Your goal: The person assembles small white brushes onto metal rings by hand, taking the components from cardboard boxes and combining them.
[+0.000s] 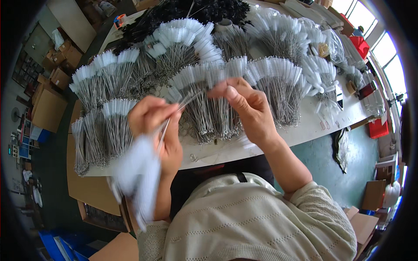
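My left hand [172, 141] is closed around the thin wire handles of a few straw-cleaning brushes [143, 174]. Their white bristle heads hang down toward me, smeared by motion, and the bare wire ends stick out past my fingers. Just to the right, my right hand [254, 111] is raised with thumb and fingers pinched together close to those wire ends. Whether something small sits in that pinch cannot be made out. Behind both hands, upright bundles of similar brushes [272, 82] stand on the white table [313, 126], bristles up and wire loops toward me.
More brush bundles [104, 65] line the left side, with a dark heap [174, 17] at the back. An orange tape roll [119, 21] lies at the far left. A wire ring [193, 157] is near the front edge. Cardboard boxes [50, 106] and a red bin [379, 128] flank the table.
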`<state>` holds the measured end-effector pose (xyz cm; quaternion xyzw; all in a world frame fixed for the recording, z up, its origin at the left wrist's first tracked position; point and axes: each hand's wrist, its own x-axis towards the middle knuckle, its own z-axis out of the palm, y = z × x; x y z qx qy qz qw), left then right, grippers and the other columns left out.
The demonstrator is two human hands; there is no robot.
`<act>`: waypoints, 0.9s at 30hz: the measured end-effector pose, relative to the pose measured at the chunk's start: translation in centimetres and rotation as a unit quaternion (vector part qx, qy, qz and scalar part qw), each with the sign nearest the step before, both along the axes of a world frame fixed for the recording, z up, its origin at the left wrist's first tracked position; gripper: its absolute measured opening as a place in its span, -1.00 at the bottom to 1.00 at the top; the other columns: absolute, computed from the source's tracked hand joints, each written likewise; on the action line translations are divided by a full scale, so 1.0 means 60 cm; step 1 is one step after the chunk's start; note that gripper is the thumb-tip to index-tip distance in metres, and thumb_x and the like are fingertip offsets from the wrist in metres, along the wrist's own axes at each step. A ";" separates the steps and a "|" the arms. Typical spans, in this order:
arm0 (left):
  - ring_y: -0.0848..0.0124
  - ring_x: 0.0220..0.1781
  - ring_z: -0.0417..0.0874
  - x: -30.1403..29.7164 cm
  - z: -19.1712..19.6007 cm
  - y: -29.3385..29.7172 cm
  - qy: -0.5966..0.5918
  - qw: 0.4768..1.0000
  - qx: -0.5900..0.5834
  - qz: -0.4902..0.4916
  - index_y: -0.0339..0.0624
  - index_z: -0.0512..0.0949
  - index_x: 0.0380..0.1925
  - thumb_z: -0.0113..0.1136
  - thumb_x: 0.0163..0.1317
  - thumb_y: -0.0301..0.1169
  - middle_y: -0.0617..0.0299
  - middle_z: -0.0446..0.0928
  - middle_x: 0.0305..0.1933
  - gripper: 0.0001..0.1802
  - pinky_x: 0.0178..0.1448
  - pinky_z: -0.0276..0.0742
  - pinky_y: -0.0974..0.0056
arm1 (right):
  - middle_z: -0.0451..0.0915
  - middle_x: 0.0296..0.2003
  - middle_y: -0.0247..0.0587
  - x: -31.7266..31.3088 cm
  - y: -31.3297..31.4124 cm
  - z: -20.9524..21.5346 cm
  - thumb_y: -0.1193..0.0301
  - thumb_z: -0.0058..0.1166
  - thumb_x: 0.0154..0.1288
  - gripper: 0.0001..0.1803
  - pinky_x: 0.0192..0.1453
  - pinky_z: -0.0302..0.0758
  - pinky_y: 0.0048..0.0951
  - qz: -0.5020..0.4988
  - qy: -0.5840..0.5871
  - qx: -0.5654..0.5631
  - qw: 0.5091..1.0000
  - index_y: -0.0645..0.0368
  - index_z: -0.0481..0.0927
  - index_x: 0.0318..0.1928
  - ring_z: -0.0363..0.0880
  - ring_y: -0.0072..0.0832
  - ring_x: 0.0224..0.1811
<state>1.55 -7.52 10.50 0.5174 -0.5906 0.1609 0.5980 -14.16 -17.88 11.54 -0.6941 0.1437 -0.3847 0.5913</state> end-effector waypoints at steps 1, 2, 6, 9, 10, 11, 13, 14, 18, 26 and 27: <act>0.35 -0.21 0.51 -0.003 0.000 0.007 -0.013 0.999 -0.050 0.004 -0.36 0.50 -0.28 0.04 0.18 -0.64 0.04 0.34 -0.11 -0.89 -0.24 0.57 0.34 | 0.54 -0.18 -0.18 -0.010 -0.005 -0.007 0.16 -0.04 0.35 -0.61 0.17 0.32 -0.41 -0.015 0.084 -0.005 0.996 0.19 0.59 -0.04 0.39 -0.46 0.08; 0.34 -0.22 0.52 -0.010 -0.001 0.013 -0.027 0.997 -0.057 -0.039 -0.34 0.49 -0.25 0.04 0.18 -0.64 0.02 0.31 -0.08 -0.87 -0.27 0.61 0.34 | 0.58 -0.25 -0.20 -0.002 0.004 -0.022 0.15 -0.07 0.37 -0.59 0.13 0.35 -0.43 0.023 0.049 0.089 0.995 0.23 0.59 -0.05 0.45 -0.46 0.00; 0.36 -0.24 0.52 -0.040 -0.077 0.003 0.006 0.988 0.028 -0.150 -0.27 0.59 -0.20 0.32 -0.09 -0.64 0.14 0.42 -0.12 -0.65 -0.34 0.52 0.35 | 0.61 -0.32 -0.32 0.038 0.055 -0.033 0.25 -0.12 0.40 -0.69 -0.09 0.47 -0.54 0.072 -0.180 0.469 0.862 0.22 0.55 -0.12 0.54 -0.60 -0.29; 0.30 -0.15 0.43 -0.031 -0.061 0.001 -0.150 0.986 0.038 -0.068 -0.16 0.62 -0.15 0.32 -0.10 -0.62 0.19 0.39 -0.10 -0.60 -0.17 0.38 0.27 | 0.56 -0.42 -0.40 0.037 0.042 -0.039 0.29 -0.10 0.39 -0.76 -0.22 0.47 -0.59 0.089 -0.217 0.514 0.825 0.20 0.52 -0.15 0.46 -0.67 -0.44; 0.28 -0.11 0.40 -0.025 -0.059 0.008 -0.179 0.980 0.042 -0.073 -0.17 0.63 -0.19 0.34 -0.13 -0.59 0.19 0.36 -0.10 -0.62 -0.10 0.34 0.23 | 0.52 -0.47 -0.44 0.035 0.035 -0.039 0.30 -0.10 0.39 -0.78 -0.29 0.46 -0.62 0.106 -0.220 0.503 0.829 0.19 0.50 -0.17 0.40 -0.69 -0.51; 0.25 -0.08 0.37 -0.017 -0.055 0.018 -0.207 0.974 0.046 -0.077 -0.17 0.64 -0.23 0.35 -0.15 -0.55 0.19 0.33 -0.10 -0.64 -0.03 0.30 0.20 | 0.49 -0.50 -0.45 0.025 0.029 -0.030 0.31 -0.10 0.40 -0.77 -0.37 0.44 -0.62 0.114 -0.160 0.485 0.852 0.21 0.51 -0.20 0.31 -0.71 -0.58; 0.18 0.06 0.36 0.015 -0.032 0.036 -0.161 0.982 0.047 -0.085 -0.24 0.40 0.09 0.40 -0.11 -0.35 0.10 0.31 0.03 -0.32 0.13 0.28 0.16 | 0.49 -0.51 -0.44 0.005 0.014 -0.033 0.29 -0.08 0.39 -0.75 -0.43 0.40 -0.61 0.160 -0.018 0.351 0.923 0.24 0.52 -0.23 0.31 -0.70 -0.60; 0.15 0.11 0.34 0.033 -0.019 0.032 -0.100 0.990 0.035 -0.098 -0.28 0.28 0.19 0.42 -0.11 -0.27 0.04 0.30 0.10 -0.16 0.19 0.26 0.14 | 0.50 -0.45 -0.39 -0.004 0.012 -0.024 0.35 -0.07 0.38 -0.77 -0.34 0.38 -0.62 0.146 0.131 0.219 0.956 0.28 0.52 -0.18 0.38 -0.70 -0.48; 0.10 0.26 0.27 0.018 0.014 0.003 0.081 0.919 0.184 -0.340 -0.37 0.01 0.30 0.49 -0.21 -0.09 -0.09 0.09 0.32 0.16 0.25 0.22 0.08 | 0.55 -0.36 -0.33 0.014 0.064 -0.018 0.46 -0.09 0.36 -0.83 -0.27 0.43 -0.58 0.152 0.177 0.045 0.971 0.32 0.50 -0.17 0.47 -0.65 -0.33; 0.29 -0.13 0.55 0.025 -0.032 0.024 0.065 0.907 0.214 -0.357 -0.21 0.54 -0.22 0.36 -0.01 -0.34 0.14 0.52 -0.20 -0.65 -0.05 0.48 0.23 | 0.53 -0.52 -0.42 -0.024 0.064 -0.017 0.36 -0.03 0.35 -0.80 -0.46 0.33 -0.65 0.180 0.180 0.174 0.951 0.26 0.55 -0.25 0.38 -0.74 -0.53; 0.31 -0.19 0.55 0.022 -0.032 0.026 0.014 0.927 0.181 -0.328 -0.20 0.57 -0.32 0.35 -0.02 -0.36 0.16 0.53 -0.27 -0.74 -0.10 0.48 0.26 | 0.53 -0.52 -0.42 -0.028 0.063 -0.017 0.36 -0.03 0.35 -0.80 -0.46 0.33 -0.65 0.180 0.182 0.177 0.950 0.26 0.55 -0.25 0.38 -0.74 -0.53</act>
